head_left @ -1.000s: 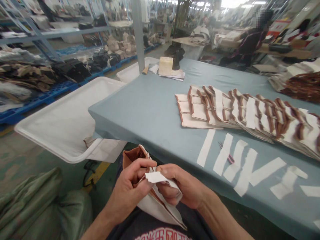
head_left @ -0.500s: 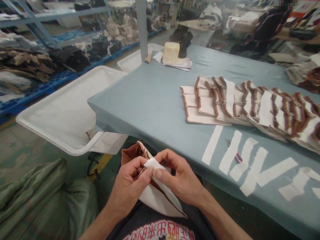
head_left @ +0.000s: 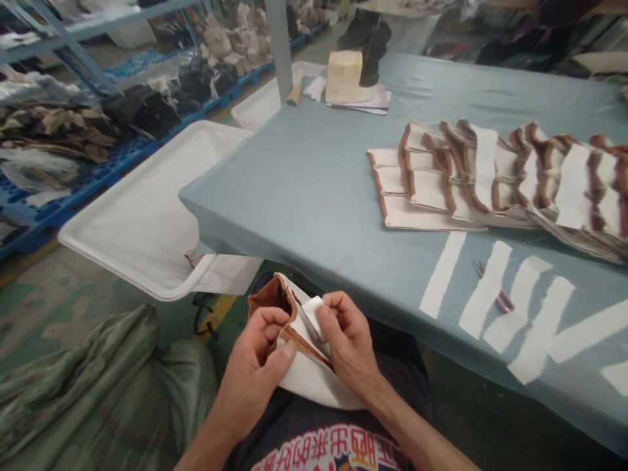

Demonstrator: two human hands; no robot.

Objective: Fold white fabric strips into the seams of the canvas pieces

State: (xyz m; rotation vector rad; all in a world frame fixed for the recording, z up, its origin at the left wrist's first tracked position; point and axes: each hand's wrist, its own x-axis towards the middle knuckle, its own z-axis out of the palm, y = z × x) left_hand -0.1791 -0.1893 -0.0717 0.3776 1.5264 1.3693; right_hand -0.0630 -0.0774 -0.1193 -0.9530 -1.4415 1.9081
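Observation:
A cream and brown fabric piece [head_left: 318, 383] rests over my lap, its brown lining showing at the open upper end. My left hand [head_left: 258, 356] pinches the brown-edged layer near that opening, thumb on top. Between the thumb and fingers of my right hand [head_left: 347, 337] is a white strip [head_left: 311, 313], its end sticking up beside the fabric's opening. The rest of that strip is hidden by the hand and the fabric.
Overlapping cream and brown pieces [head_left: 426, 190] lie on the blue-grey table [head_left: 294, 176], with loose white strips [head_left: 444, 275] and pink-handled snips [head_left: 504, 301] in front. A white tub [head_left: 132, 222] stands left; green cloth [head_left: 108, 392] lies lower left.
My hands have moved apart; both were at the white strip, and now only my right hand holds it. My left hand grips the brown edge. The view has shifted, too.

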